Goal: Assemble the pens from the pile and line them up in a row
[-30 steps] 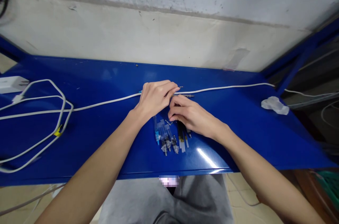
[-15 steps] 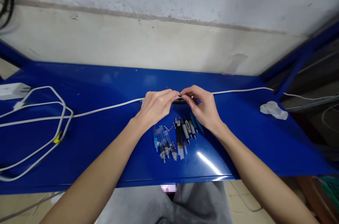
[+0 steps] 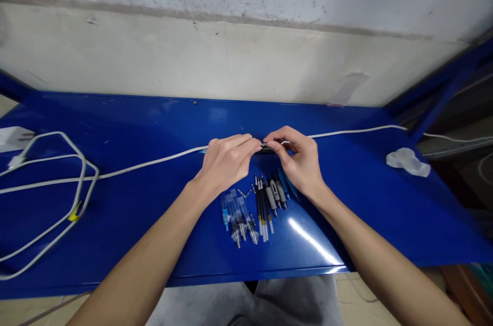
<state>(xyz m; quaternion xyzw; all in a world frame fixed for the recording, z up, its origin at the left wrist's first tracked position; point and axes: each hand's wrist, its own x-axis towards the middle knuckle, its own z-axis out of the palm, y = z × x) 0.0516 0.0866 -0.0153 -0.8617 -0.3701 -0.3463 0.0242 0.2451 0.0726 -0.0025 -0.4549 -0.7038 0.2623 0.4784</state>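
Note:
My left hand (image 3: pixel 230 160) is closed, palm down, its thumb and fingertips pinched on a slim dark pen part (image 3: pixel 265 148). Facing it, my right hand (image 3: pixel 299 159) pinches at the other end with thumb and index finger. Fingers cover most of the part. A small blue tip (image 3: pixel 203 151) shows left of my left hand. Nearer me lie clear pen barrels (image 3: pixel 234 208), small metal springs (image 3: pixel 245 193), dark ink refills (image 3: pixel 263 208) and grey-gripped pen front sections (image 3: pixel 272 193). Blue pen sections (image 3: pixel 284 183) lie partly under my right hand.
A white cable (image 3: pixel 154 163) runs across the blue table (image 3: pixel 154 233) behind my hands. At left are a looped white cable (image 3: pixel 89 187) with a yellow tag and a white charger (image 3: pixel 15 139). A crumpled clear plastic piece (image 3: pixel 408 161) lies at right. A wall (image 3: pixel 231 64) stands behind.
My fingertips have drawn slightly apart, showing more of the dark part between them. The view has shifted a little; the laid-out pen parts keep their arrangement.

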